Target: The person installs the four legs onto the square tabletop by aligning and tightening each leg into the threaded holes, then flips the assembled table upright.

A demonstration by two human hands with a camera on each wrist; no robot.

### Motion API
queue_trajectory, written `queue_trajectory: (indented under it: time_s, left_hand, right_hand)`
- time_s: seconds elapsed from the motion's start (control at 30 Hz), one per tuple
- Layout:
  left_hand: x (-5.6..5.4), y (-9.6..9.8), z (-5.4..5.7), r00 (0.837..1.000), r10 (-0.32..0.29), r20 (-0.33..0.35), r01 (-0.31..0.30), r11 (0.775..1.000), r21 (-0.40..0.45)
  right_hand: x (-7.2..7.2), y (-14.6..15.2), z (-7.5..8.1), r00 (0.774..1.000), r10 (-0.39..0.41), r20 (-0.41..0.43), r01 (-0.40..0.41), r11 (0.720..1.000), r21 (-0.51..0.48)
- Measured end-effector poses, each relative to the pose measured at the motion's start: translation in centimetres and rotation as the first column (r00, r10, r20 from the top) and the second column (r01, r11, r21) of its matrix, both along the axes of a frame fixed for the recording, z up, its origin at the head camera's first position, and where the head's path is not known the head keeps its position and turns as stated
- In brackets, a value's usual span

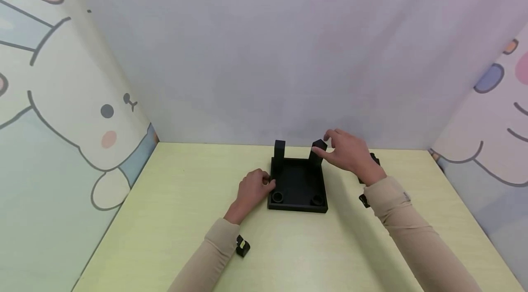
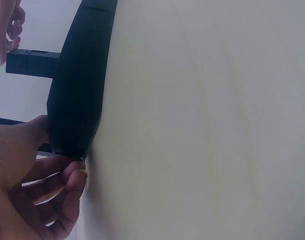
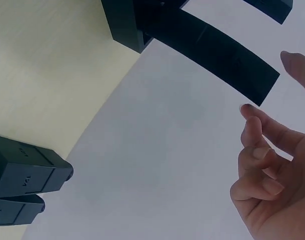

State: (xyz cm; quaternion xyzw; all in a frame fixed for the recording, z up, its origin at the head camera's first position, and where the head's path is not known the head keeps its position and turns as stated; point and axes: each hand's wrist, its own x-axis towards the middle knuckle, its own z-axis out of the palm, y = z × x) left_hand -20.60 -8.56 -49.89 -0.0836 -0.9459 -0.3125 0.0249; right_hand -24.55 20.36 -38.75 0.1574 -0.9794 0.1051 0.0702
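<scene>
A shallow black square tray-like panel (image 1: 297,208) lies on the pale table with its rim upward. Two round sockets (image 1: 277,197) show at its near corners, while a left black post (image 1: 279,152) and a right black post (image 1: 316,157) stand up from the far ones. At the panel's left edge, my left hand (image 1: 249,190) pinches the rim between thumb and fingers. My right hand (image 1: 349,152) is at the top of the right post, thumb and index finger spread to either side. In the right wrist view, small gaps separate those fingertips from the post's end (image 3: 262,85).
Black blocks (image 3: 35,170) with rounded end knobs lie to the right, partly hidden by my right arm in the head view. Another small black piece (image 1: 242,247) sits beside my left sleeve. A pale curtain (image 1: 264,53) hangs behind the table (image 1: 198,177), with cartoon-printed panels at both sides.
</scene>
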Motion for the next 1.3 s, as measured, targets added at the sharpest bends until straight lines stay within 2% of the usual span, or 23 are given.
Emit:
queue_trajectory:
  time_s: [0.37,0.8,0.93,1.13,1.3]
  left_hand:
    - [0.05,0.02,0.12,1.0,0.0,0.004,0.0,1.0,0.003]
    - [0.09,0.11,0.27,1.0,0.001,-0.005,-0.001,1.0,-0.001]
    - [0.06,0.08,0.25,1.0,0.002,-0.002,-0.002,1.0,-0.002]
    - [0.02,0.01,0.32,1.0,-0.007,-0.004,0.007,1.0,0.007]
    - [-0.11,-0.07,0.21,1.0,0.001,-0.008,-0.001,1.0,0.006]
  right_hand:
    - [0.07,0.13,0.53,0.998,0.047,0.052,-0.049,0.998,0.041]
    - [-0.09,0.02,-0.18,0.999,0.034,-0.014,-0.034,0.999,0.01]
    - [-0.11,0.02,-0.04,0.999,0.033,-0.002,-0.033,0.999,0.014]
    - [-0.09,0.03,0.55,0.998,0.039,0.055,-0.042,0.997,0.06]
    - [-0.16,-0.16,0.58,0.995,0.083,0.048,-0.087,0.992,0.096]
